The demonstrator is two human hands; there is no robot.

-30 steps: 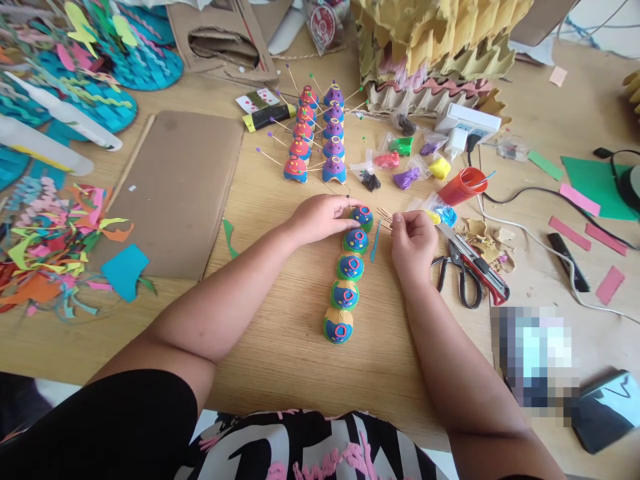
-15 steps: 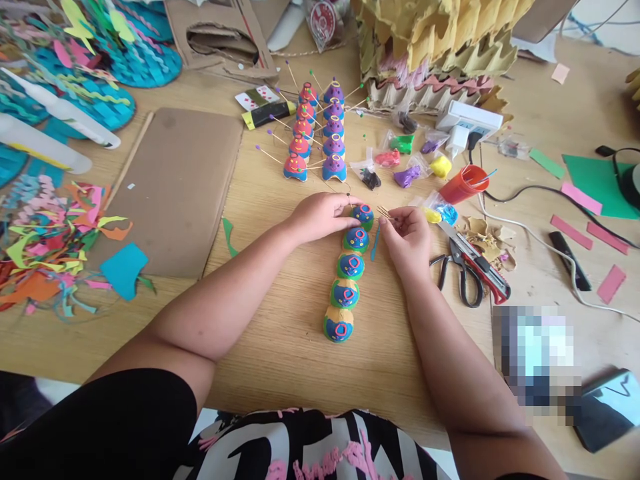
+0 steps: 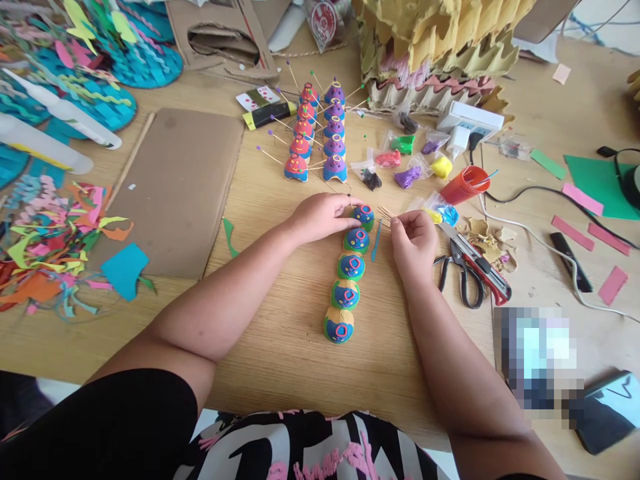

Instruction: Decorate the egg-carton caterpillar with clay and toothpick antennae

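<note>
A painted egg-carton caterpillar lies lengthwise on the table, with blue tops, green edges and red rings on its several bumps. My left hand grips its far end from the left, fingers behind it and thumb along the near side. A thin stick with a dark tip stands by that end. To the right, my right hand pinches several toothpicks, their points toward the caterpillar without touching it. Between hand and caterpillar lies a slim blue tool.
Finished-looking red and purple egg-carton pieces with sticks stand beyond. Clay bags, an orange cup, scissors and a box cutter lie right. A cardboard sheet and paper scraps lie left; egg trays are behind.
My right hand has shifted slightly right, away from the caterpillar, with the toothpicks still in its fingers. My left hand stays on the caterpillar's far end.
</note>
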